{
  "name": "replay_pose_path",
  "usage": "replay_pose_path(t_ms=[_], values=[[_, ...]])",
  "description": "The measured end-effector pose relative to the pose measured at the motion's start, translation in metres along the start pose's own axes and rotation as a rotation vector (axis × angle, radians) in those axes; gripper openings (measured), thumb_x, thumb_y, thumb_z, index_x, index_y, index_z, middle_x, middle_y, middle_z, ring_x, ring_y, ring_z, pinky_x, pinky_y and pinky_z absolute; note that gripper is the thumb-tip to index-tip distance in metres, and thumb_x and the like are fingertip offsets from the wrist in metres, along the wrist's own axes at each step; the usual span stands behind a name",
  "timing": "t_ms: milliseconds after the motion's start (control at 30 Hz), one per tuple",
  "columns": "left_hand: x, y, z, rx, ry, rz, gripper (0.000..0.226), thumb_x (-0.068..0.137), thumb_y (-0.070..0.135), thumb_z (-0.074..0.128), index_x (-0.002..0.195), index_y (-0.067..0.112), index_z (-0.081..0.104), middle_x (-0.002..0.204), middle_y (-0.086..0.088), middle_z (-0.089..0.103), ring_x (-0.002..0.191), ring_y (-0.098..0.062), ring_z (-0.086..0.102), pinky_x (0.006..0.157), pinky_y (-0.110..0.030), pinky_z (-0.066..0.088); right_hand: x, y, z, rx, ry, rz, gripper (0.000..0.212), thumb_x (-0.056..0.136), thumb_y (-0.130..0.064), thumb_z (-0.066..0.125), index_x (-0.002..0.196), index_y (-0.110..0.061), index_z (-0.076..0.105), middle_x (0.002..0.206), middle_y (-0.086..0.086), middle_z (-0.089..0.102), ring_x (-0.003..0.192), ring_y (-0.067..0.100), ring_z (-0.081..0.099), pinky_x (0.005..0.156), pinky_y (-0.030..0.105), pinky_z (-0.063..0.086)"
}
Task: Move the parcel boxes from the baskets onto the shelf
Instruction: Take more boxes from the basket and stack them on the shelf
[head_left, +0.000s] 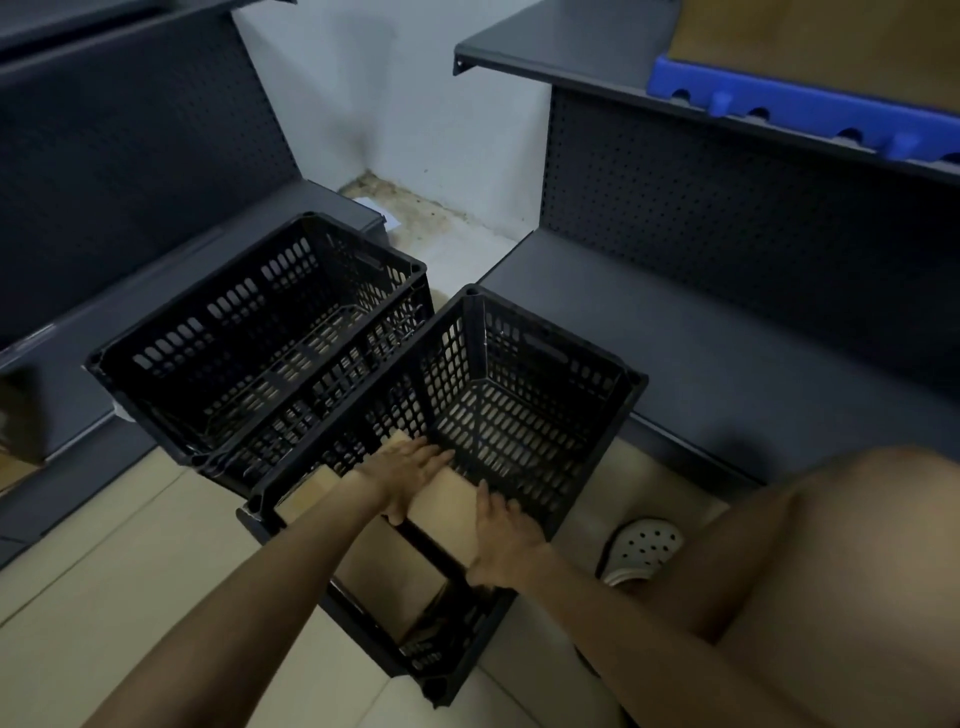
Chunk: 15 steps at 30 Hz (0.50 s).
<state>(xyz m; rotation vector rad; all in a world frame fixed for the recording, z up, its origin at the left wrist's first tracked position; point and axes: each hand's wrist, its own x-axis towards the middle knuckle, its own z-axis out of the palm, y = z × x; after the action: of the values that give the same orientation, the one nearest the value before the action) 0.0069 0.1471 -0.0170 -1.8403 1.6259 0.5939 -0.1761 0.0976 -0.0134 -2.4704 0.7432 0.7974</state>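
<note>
Both hands reach into the near black basket (540, 384), where a brown parcel box (447, 493) lies. The left hand (410, 467) lies flat on the box's top with fingers straight and spread. The right hand (501, 535) presses the box's right side, fingers nearly straight.

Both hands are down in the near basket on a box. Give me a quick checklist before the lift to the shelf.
1. Left hand on the parcel box: ok, fingers lie flat across its far end.
2. Right hand on the box: ok, it rests on the near right edge.
3. Firm grip under the box: cannot tell, the underside is hidden.
4. Way up out of the near basket: ok, nothing lies over the box.
5. Room on the lower right shelf: ok, the part in view is bare.
6. Far basket emptied: ok, no box shows inside.
</note>
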Motion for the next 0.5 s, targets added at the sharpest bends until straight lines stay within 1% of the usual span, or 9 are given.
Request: replay_pose_path(t_ms=[67, 133, 267, 367, 500], values=[[0.001, 0.004, -0.002, 0.016, 0.038, -0.012, 0.113, 0.076, 0.019, 0.077, 0.154, 0.015, -0.005, 0.161, -0.01, 0.004, 0.149, -0.028, 0.001, 0.12, -0.039, 0.007, -0.001, 0.002, -0.003, 0.015, -0.001, 0.007, 0.122, 0.078, -0.043, 0.076, 0.152, -0.001, -0.012, 0.156, 0.02, 0.013, 0.142, 0.037, 0.019, 0.113, 0.044, 0.031], [0.001, 0.005, -0.008, 0.045, 0.063, 0.001, 0.109, 0.075, 0.021, 0.077, 0.154, 0.013, 0.002, 0.16, -0.011, 0.009, 0.148, -0.029, 0.005, 0.121, -0.039, 0.007, -0.001, 0.005, -0.004, -0.004, 0.022, 0.011, 0.122, 0.077, -0.044, 0.076, 0.152, 0.001, -0.01, 0.155, 0.02, 0.015, 0.14, 0.036, 0.022, 0.113, 0.043, 0.032], [-0.005, 0.003, -0.028, 0.053, 0.122, -0.004, 0.109, 0.074, 0.028, 0.078, 0.153, 0.012, 0.005, 0.159, -0.011, 0.012, 0.148, -0.028, 0.007, 0.12, -0.039, 0.009, -0.005, 0.018, -0.013, -0.036, 0.131, 0.014, 0.12, 0.075, -0.042, 0.078, 0.152, 0.002, -0.004, 0.154, 0.019, 0.015, 0.14, 0.034, 0.022, 0.114, 0.039, 0.031], [-0.011, -0.003, -0.048, 0.051, 0.208, 0.011, 0.11, 0.071, 0.034, 0.078, 0.153, 0.011, 0.008, 0.156, -0.01, 0.017, 0.147, -0.029, 0.011, 0.121, -0.04, 0.012, -0.01, 0.029, -0.029, -0.044, 0.219, 0.0, 0.121, 0.073, -0.04, 0.08, 0.152, 0.0, -0.002, 0.154, 0.016, 0.017, 0.139, 0.033, 0.023, 0.111, 0.04, 0.035], [-0.026, -0.006, -0.078, 0.054, 0.372, 0.028, 0.102, 0.073, 0.042, 0.074, 0.151, 0.011, 0.016, 0.151, -0.009, 0.026, 0.143, -0.028, 0.019, 0.121, -0.038, 0.011, -0.023, 0.045, -0.056, -0.044, 0.349, -0.032, 0.12, 0.071, -0.041, 0.08, 0.152, -0.001, 0.0, 0.15, 0.014, 0.021, 0.136, 0.031, 0.026, 0.11, 0.039, 0.036]])
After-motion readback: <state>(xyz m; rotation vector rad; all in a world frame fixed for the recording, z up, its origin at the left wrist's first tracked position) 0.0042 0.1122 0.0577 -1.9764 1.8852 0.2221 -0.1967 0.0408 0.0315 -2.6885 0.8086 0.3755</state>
